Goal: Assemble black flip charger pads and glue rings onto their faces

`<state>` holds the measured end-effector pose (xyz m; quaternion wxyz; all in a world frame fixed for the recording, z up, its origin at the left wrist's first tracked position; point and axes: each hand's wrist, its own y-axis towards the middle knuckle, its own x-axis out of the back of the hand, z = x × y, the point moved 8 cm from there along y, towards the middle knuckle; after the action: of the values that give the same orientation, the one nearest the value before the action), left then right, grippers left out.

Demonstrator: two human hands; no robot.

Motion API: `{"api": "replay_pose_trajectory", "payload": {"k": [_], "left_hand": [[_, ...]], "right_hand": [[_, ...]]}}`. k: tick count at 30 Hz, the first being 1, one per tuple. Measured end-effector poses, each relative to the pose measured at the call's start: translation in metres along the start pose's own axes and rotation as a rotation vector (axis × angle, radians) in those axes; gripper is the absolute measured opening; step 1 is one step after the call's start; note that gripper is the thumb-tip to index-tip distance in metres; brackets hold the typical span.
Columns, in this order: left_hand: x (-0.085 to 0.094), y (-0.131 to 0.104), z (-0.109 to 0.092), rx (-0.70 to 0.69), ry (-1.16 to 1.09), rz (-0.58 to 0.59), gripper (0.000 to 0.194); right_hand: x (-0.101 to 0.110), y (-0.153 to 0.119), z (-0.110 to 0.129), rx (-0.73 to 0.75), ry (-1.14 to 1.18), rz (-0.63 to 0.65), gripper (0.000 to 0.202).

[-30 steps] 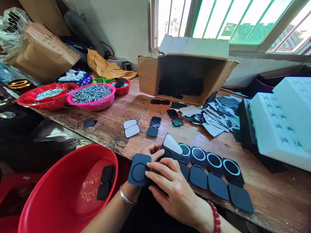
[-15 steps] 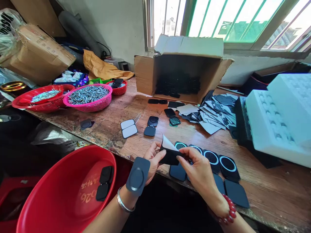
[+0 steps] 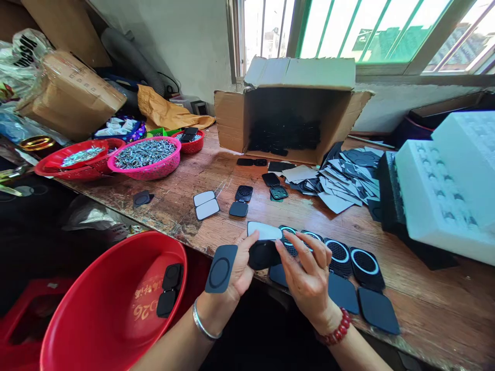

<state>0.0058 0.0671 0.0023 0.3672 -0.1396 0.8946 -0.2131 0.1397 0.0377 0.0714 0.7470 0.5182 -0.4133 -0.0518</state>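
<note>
My left hand grips a black folding piece by its left side, with a white panel along its upper part. My right hand has its fingertips on the right side of the same piece. A dark rectangular pad with a ring mark lies against my left wrist. Right of my right hand, black units with white rings stand in a row on the table, their dark flat halves toward the front edge.
A red tub is at the lower left. Pink and red baskets hold metal parts. Behind are an open cardboard box and a pile of black and white sheets. White foam trays stand at right.
The held piece has turned, so its white panel now lies flatter and its dark face shows. My right hand has moved left, with its fingers over the piece's right edge.
</note>
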Motion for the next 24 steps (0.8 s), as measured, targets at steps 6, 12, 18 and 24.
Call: {"api": "replay_pose_trajectory", "payload": {"k": [6,12,18,24], "left_hand": [[0.003,0.001,0.000,0.034,-0.002,0.098,0.040],[0.013,0.002,-0.014,0.018,0.110,0.126,0.038],[0.032,0.016,-0.053,-0.164,0.218,0.057,0.043],[0.092,0.048,-0.164,-0.692,0.760,-0.381,0.045]], "right_hand": [[0.004,-0.017,0.016,0.092,0.159,0.120,0.045],[0.011,-0.013,0.026,0.057,0.271,0.086,0.039],[0.025,0.003,0.031,-0.053,0.411,0.080,0.034],[0.020,-0.004,-0.014,-0.580,0.620,0.088,0.017]]}}
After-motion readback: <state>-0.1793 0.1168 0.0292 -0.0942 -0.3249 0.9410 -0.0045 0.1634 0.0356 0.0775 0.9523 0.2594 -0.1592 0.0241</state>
